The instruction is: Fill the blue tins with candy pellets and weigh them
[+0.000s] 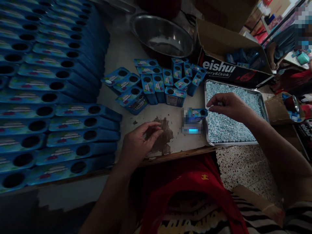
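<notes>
My right hand point(227, 105) hovers over the left part of a metal tray point(264, 104) full of small pale blue pellets point(231, 125); its fingertips are pinched round a few whitish pellets. Just left of those fingers, a blue box point(198, 113) with a round opening sits on a small scale with a lit display point(193, 131). My left hand point(143, 139) is above the table's front part, fingers curved and apart, nothing between them. Several blue boxes point(159, 86) with openings on top stand in a loose group behind the space between my hands.
Long rows of blue boxes point(60, 86) fill the left side. A metal bowl point(168, 39) stands at the back, beside an open carton point(219, 66) holding blue items. The table's front edge point(180, 156) runs close to my body. Another person's arms point(274, 55) show at far right.
</notes>
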Demonstrator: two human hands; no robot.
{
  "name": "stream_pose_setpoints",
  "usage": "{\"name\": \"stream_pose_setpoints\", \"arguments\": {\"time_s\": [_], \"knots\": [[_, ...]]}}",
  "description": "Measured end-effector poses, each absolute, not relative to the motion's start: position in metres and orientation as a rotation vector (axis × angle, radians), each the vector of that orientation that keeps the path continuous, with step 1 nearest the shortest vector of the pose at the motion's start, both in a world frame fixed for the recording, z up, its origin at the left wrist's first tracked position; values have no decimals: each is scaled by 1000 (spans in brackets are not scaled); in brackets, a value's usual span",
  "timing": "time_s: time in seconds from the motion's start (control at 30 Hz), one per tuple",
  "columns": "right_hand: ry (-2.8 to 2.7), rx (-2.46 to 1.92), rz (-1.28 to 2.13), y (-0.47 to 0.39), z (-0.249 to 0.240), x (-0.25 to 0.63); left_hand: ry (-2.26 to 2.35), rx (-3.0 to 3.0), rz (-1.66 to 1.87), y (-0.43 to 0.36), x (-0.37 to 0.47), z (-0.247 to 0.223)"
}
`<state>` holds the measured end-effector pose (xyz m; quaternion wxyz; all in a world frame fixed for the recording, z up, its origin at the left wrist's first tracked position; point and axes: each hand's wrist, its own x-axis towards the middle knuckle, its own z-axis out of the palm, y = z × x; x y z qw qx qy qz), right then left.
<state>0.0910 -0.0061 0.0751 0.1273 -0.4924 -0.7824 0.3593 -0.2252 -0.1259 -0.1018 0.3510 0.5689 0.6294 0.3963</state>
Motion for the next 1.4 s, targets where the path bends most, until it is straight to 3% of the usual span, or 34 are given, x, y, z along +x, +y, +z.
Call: {"name": "stream_pose_setpoints", "arguments": {"time_s": [0.3, 0.53, 0.67, 1.4], "knots": [[-2196, -1442, 1137, -4, 65, 85, 1642, 1449, 978, -129, -228, -98], [-1286, -1516, 1685, 3, 49, 98, 1657, 1460, 953, -129, -229, -100], [-1073, -1505, 1842, 5, 43, 111, 1637, 1494, 952, -126, -223, -99], [-1615, -1462, 1722, -14, 47, 113, 1606, 1522, 915, -125, -216, -100]]}}
